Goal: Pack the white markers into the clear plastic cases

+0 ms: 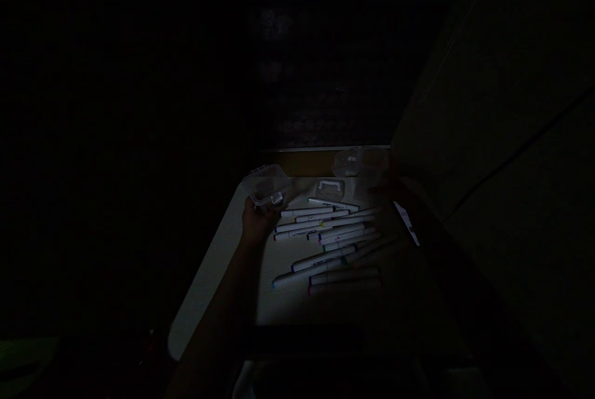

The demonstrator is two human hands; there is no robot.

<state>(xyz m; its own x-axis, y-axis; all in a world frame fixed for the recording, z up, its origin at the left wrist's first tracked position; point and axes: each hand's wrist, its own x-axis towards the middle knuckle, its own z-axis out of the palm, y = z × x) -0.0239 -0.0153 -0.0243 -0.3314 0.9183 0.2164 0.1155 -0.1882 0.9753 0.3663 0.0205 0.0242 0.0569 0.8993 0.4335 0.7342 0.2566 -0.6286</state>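
Scene very dark; only a pale table top [223, 275] is lit at centre. Left hand [255, 220] reaches in from the near left and holds a small clear plastic lidded box [266, 183] at the far-left corner of the table, fingers closed around its near underside, box lifted and tilted. Right hand [393, 191] is barely visible at the far right, next to a second clear plastic container [360, 163]; cannot tell whether its fingers are apart or wrapped on that container. Between the two containers lies a small clear plastic piece with a white handle [330, 188], flat on the table. A loose spread of white-barrelled marker pens with coloured end bands [325, 241] lies mid-table, just right of the left hand, mostly lengthwise left to right, some touching, a few at a slant nearer the camera. Judgement on progress: all visible pens are out on the table and none can be seen inside either container, so any packing looks not yet begun or any emptying looks finished; the pictures do not settle which. A narrow white strip with dark marks [406, 222] lies at the right by the forearm; identity unclear. Hidden or poor: the surroundings are black, the near table edge is lost in shadow, pen colours are only partly readable, the box contents are not discernible.
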